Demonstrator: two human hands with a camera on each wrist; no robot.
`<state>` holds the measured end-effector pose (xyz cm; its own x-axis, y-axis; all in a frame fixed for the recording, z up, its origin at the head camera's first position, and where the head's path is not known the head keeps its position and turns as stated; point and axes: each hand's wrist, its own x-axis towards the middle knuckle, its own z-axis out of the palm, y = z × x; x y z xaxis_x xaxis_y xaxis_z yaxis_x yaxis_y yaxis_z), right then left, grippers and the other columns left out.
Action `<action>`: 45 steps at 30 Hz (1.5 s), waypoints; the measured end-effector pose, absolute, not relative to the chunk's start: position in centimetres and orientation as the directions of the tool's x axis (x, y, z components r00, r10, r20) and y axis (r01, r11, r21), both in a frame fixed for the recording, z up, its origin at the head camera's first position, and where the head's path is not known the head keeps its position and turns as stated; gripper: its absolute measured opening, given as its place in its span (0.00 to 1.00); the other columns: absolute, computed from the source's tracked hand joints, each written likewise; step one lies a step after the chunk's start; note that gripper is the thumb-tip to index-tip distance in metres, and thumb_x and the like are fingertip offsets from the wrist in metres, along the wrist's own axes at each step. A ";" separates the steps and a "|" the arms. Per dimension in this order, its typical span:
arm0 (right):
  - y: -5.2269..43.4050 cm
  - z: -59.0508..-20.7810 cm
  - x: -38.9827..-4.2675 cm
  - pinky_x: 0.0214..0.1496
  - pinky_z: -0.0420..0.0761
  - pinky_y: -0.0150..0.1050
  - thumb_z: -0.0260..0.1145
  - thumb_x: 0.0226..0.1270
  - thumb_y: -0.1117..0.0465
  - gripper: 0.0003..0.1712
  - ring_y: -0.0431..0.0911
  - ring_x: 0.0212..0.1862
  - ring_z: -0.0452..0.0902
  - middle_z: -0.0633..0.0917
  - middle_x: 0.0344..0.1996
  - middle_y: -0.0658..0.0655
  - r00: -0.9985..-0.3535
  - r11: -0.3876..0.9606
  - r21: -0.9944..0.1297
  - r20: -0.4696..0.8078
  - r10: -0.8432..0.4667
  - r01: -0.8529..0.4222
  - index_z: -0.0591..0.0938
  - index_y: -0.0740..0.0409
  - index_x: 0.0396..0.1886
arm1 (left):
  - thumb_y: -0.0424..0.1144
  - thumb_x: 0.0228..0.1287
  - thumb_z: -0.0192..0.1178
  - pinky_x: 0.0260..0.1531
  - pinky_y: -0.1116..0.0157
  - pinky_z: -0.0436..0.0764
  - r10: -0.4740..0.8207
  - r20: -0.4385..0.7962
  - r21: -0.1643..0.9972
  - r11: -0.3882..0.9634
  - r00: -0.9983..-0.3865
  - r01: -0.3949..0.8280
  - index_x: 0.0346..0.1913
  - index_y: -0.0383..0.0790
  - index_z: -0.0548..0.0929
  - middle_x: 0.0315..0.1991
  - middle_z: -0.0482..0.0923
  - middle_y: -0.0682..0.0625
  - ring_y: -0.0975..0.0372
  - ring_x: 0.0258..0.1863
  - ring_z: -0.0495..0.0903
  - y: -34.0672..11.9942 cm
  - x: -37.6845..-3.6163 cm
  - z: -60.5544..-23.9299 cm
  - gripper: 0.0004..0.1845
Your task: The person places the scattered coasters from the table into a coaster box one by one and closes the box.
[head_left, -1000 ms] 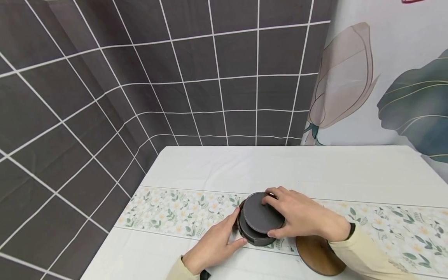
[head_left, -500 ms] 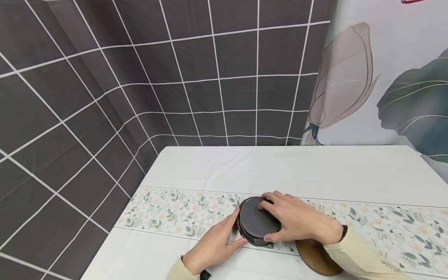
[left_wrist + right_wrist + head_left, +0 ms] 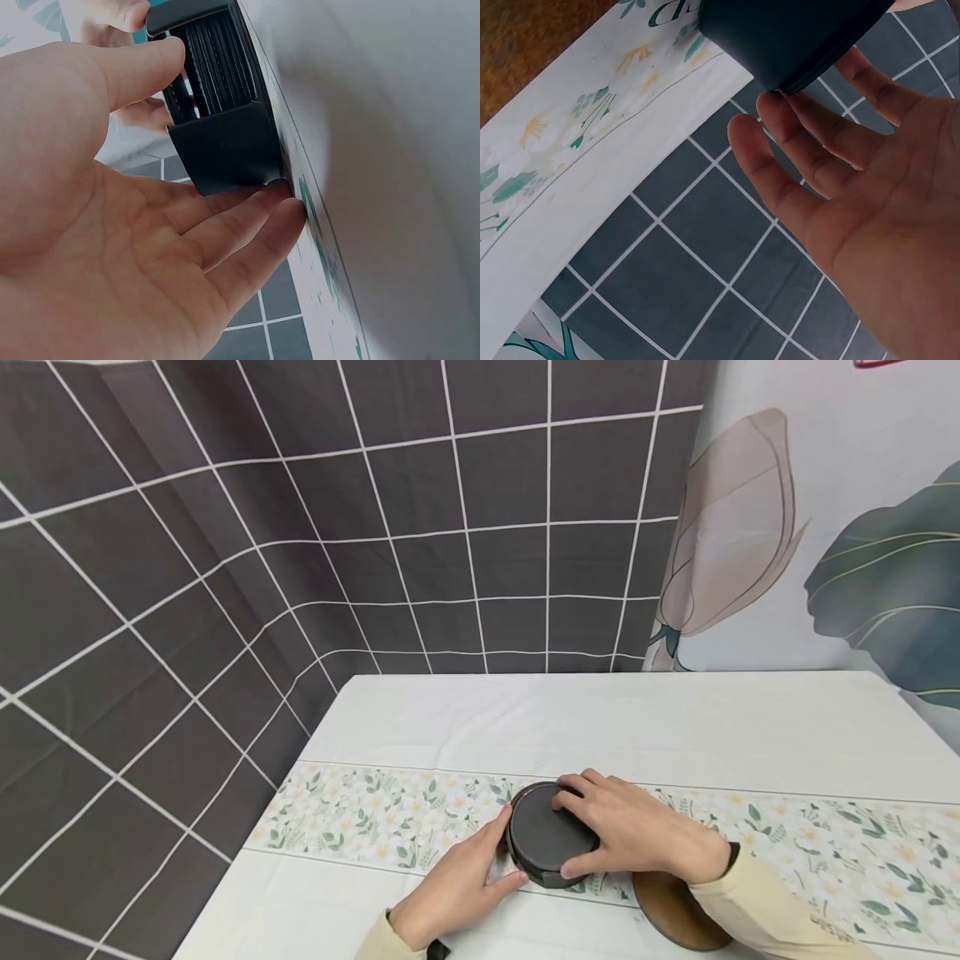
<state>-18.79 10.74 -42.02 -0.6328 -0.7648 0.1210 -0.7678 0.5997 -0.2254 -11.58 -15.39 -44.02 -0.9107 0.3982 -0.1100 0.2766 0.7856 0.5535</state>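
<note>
A round black coaster (image 3: 553,828) with a stitched rim lies over the top of a round black coaster holder (image 3: 560,881) on the table. My right hand (image 3: 637,828) holds this coaster, thumb at the near edge and fingers at the far edge. Around the left side of the holder, my left hand (image 3: 463,883) grips with thumb and fingers spread. Through the holder's side opening, the left wrist view shows a stack of coasters (image 3: 219,60), with a narrow gap between it and the top one. The right wrist view shows the holder's dark wall (image 3: 795,37) above my fingertips.
A brown round disc (image 3: 675,914), wood-like, lies on the table at the near right, partly under my right forearm. The white tablecloth (image 3: 615,718) carries a floral band. Dark gridded cloth (image 3: 502,560) hangs behind and at the left.
My right hand has moved slightly left and down, bringing the coaster from an offset, tilted position to one lined up over the holder. The left hand has stayed in place.
</note>
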 end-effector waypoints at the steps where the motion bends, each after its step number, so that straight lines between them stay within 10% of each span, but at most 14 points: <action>1: 10.7 -42.0 -18.8 0.55 0.84 0.53 0.61 0.57 0.19 0.47 0.52 0.60 0.77 0.79 0.64 0.60 -0.634 0.600 -0.228 0.118 -0.765 -0.767 0.82 0.51 0.59 | 0.58 0.73 0.60 0.71 0.50 0.72 0.397 -0.112 0.553 0.786 -0.911 0.275 0.83 0.44 0.50 0.79 0.60 0.46 0.52 0.75 0.67 -15.4 -11.6 -44.0 0.46; 45: 14.1 -40.8 -16.7 0.57 0.82 0.59 0.63 0.61 0.24 0.46 0.54 0.62 0.76 0.78 0.64 0.56 -0.707 0.670 -0.245 0.113 -0.698 -0.700 0.78 0.51 0.67 | 0.57 0.73 0.61 0.71 0.49 0.72 0.388 -0.115 0.555 0.788 -0.914 0.265 0.83 0.43 0.51 0.79 0.61 0.45 0.51 0.75 0.67 -15.3 -11.5 -44.1 0.47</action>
<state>-16.72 14.13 -40.82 -0.7074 -0.6976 0.1134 -0.7004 0.6704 -0.2451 -11.50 -15.27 -44.07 -0.9143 0.3884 -0.1147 0.2652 0.7882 0.5554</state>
